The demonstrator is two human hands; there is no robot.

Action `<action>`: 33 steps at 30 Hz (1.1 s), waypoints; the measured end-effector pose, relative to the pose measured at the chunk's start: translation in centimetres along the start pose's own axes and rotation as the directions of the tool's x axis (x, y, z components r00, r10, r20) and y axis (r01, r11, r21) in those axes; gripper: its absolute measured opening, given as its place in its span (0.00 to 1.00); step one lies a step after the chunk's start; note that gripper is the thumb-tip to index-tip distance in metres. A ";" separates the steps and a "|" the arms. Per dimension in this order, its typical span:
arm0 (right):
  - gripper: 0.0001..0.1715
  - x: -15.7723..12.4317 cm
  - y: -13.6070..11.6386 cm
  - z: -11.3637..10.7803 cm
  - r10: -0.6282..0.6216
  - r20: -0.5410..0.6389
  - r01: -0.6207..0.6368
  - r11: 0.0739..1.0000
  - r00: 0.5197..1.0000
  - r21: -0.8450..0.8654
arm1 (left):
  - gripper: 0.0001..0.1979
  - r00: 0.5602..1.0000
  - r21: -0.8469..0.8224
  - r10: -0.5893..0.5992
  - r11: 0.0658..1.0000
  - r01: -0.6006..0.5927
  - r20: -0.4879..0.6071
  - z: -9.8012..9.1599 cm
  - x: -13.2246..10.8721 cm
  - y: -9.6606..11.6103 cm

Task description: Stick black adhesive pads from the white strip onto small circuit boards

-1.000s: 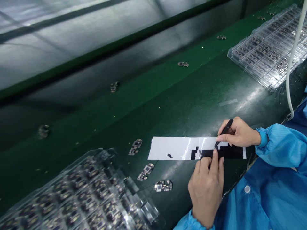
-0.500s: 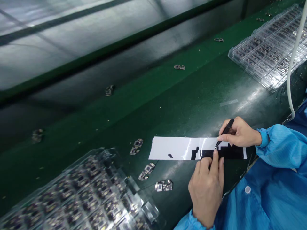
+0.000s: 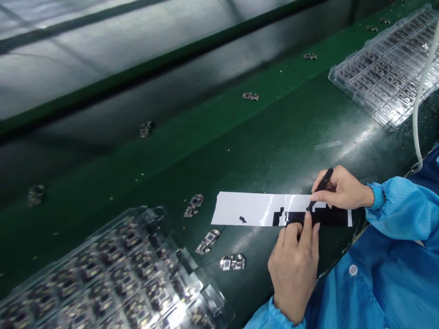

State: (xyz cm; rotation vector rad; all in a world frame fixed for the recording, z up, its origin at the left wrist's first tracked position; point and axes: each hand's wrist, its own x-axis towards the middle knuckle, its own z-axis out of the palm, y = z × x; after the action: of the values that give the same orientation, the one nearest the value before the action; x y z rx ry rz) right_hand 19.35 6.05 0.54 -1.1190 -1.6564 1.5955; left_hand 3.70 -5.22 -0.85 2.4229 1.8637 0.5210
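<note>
My right hand (image 3: pixel 334 187) grips black tweezers (image 3: pixel 322 186), whose tip points down at the upper edge of a black adhesive sheet (image 3: pixel 336 218). That sheet lies on a white backing strip (image 3: pixel 250 205), with blocky cut-outs along its edge. Palm down, my left hand (image 3: pixel 295 262) rests on the strip's near edge. Its index finger reaches forward almost to the tweezer tip, and its other fingers lie beside it. On the white part sits one small black piece (image 3: pixel 243 220). Whether the tweezers pinch anything is too small to tell.
Small circuit boards (image 3: pixel 232 262) lie left of the strip. A clear tray of boards (image 3: pixel 113 278) fills the lower left; another clear tray (image 3: pixel 387 68) stands at upper right, beside a white cable (image 3: pixel 416 119). Several boards (image 3: pixel 251 96) lie along the green belt (image 3: pixel 206 119).
The boards on the far green belt have shifted left. The view has moved slightly; both hands, the tweezers and the strip keep nearly the same arrangement.
</note>
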 end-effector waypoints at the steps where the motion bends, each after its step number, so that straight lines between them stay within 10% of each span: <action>1: 0.15 0.0 -0.1 0.0 0.003 0.000 -0.003 1.000 1.000 0.010 | 0.13 1.000 0.002 0.001 1.000 -0.001 0.000 0.0 0.0 0.0; 14: 0.16 0.0 0.0 0.0 0.105 -0.009 -0.102 0.977 0.994 0.189 | 0.13 1.000 -0.031 -0.025 0.999 0.024 -0.018 0.1 -0.3 0.2; 20: 0.15 1.2 -2.3 -0.8 0.081 -0.092 -0.064 0.984 0.993 0.167 | 0.15 0.969 -0.229 -0.076 0.965 0.131 0.234 -4.2 -0.3 -1.0; 26: 0.16 3.6 -3.6 -1.3 0.001 -0.088 0.013 0.988 0.996 0.156 | 0.16 0.869 -0.044 -0.456 0.881 0.472 0.194 -9.3 6.2 -13.1; 33: 0.15 3.6 -3.2 -2.0 -0.045 -0.088 0.062 0.979 0.995 0.195 | 0.15 0.645 -0.023 -0.764 0.645 0.764 0.018 -6.6 15.1 -29.8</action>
State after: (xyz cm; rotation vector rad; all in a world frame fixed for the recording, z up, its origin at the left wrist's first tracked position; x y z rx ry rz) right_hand 18.71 10.39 3.44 -1.0166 -1.4279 1.6166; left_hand -22.64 16.22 1.96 1.3449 2.5731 0.4415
